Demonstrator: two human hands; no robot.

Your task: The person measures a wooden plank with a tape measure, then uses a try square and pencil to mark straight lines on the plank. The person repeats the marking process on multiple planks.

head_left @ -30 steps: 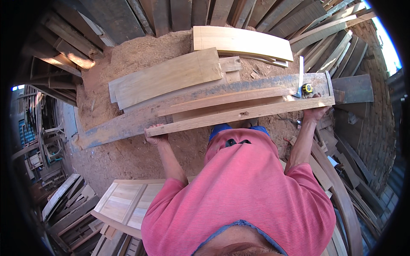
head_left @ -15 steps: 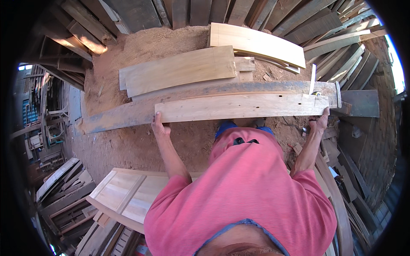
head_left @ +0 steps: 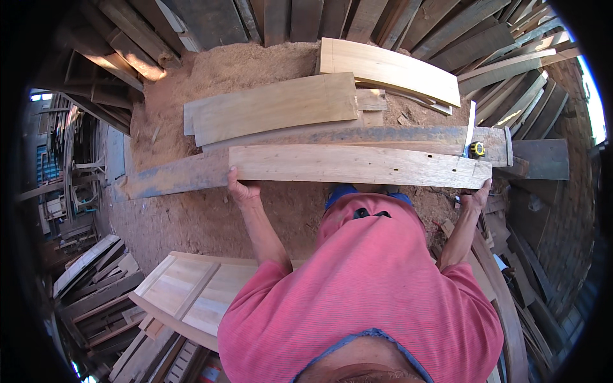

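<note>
A long, pale wooden board (head_left: 345, 163) with a few dark holes toward its right end spans the space between my two hands. My left hand (head_left: 244, 189) grips its left end, thumb along the end and fingers underneath. At the opposite end, my right hand (head_left: 476, 199) is closed on the lower corner, its fingertips partly hidden beneath. Behind the board runs a worn, blue-stained bench plank (head_left: 166, 180), partly covered by it. A yellow and black tape measure (head_left: 477, 149) rests on that plank near the right end, beside a thin white strip (head_left: 470, 124).
Beyond the bench lie a wide tan board (head_left: 274, 108) and a lighter stacked board (head_left: 389, 67) on sawdust (head_left: 223, 64). Dark planks (head_left: 306, 19) lean along the far side. A panelled wooden door (head_left: 191, 284) lies behind me on the left, near piled scrap wood (head_left: 102, 287).
The board has tilted slightly, its right end coming nearer to me with my right hand. More of the tape measure now shows. Both hands keep their hold.
</note>
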